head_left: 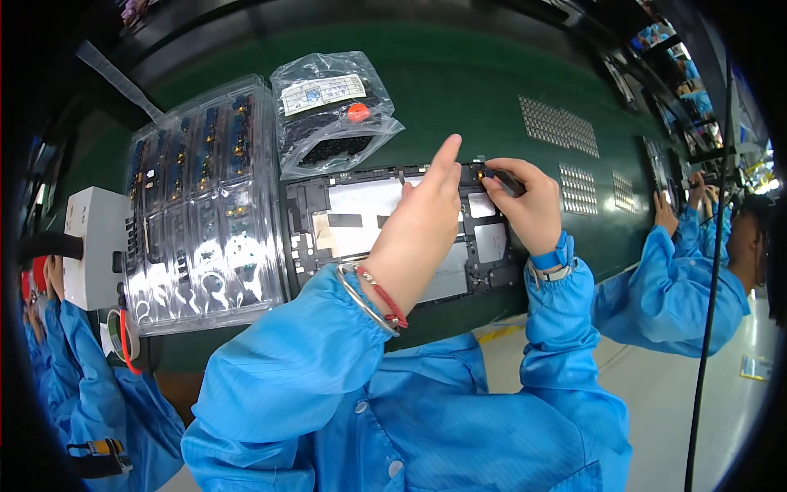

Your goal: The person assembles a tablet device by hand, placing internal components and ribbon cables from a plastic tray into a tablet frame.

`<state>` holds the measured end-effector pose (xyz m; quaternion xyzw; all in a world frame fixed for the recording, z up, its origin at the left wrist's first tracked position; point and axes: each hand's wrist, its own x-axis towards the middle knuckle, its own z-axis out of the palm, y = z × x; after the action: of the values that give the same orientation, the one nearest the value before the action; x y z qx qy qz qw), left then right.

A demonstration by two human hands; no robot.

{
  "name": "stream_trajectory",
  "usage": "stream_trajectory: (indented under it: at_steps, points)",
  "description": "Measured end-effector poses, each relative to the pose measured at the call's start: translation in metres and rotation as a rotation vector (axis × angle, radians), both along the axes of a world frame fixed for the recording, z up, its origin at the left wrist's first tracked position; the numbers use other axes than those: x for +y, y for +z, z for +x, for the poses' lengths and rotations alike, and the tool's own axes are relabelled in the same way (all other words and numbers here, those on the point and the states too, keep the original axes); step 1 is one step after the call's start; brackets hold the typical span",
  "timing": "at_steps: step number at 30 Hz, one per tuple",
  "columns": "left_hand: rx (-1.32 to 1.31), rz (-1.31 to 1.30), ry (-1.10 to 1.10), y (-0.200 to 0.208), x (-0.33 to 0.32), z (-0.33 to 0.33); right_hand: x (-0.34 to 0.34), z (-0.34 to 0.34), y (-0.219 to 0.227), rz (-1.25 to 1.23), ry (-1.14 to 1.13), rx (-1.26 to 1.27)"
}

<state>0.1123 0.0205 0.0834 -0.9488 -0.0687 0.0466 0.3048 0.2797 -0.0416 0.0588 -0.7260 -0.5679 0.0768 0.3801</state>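
Mid-frame, the left hand (pixel 424 215) is open over a tablet shell (pixel 352 203), while the right hand (pixel 531 205) pinches a black tool (pixel 510 184).

Beyond the flat device frame (pixel 352 238), green surface (pixel 459 90) offers room between the plastic bag (pixel 332 123) and gridded small parts (pixel 559 125); stacked clear trays (pixel 205 217) block a low pass left.

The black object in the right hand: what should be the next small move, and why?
Probably steady the open device with the left hand: the right hand pinches the black object near its upper edge, while an extended left finger points past that edge.
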Motion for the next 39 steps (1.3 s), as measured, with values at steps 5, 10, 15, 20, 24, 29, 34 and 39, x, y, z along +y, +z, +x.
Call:
stream_trajectory:
  at_steps: [5, 10, 15, 20, 24, 29, 34, 39]
  points:
    - [-0.088, 0.018, 0.069, -0.005, -0.006, -0.009, 0.001, -0.003, 0.014, 0.043, -0.001, -0.016]
    - [-0.629, -0.375, 0.453, -0.026, -0.023, -0.037, 0.015, -0.017, 0.028, 0.026, 0.298, -0.138]
    - [-0.639, -1.127, 0.071, -0.006, -0.045, -0.090, 0.033, -0.040, 0.016, -0.119, 0.442, -0.327]
    - [-0.539, -2.266, 0.021, -0.020, -0.075, -0.127, 0.039, -0.042, 0.013, -0.109, 0.439, -0.453]
    - [-0.661, -3.274, 0.676, -0.036, -0.089, -0.122, 0.034, -0.040, 0.007, -0.087, 0.427, -0.518]
    - [-0.943, -3.349, 0.809, -0.042, -0.085, -0.118, 0.036, -0.059, 0.002, -0.118, 0.397, -0.620]
    - [-1.117, -3.397, 0.697, -0.045, -0.094, -0.116, 0.025, -0.065, 0.008, -0.152, 0.326, -0.568]
    - [-1.349, -3.470, 0.717, -0.054, -0.102, -0.123, 0.015, -0.061, 0.028, -0.321, 0.514, -0.540]
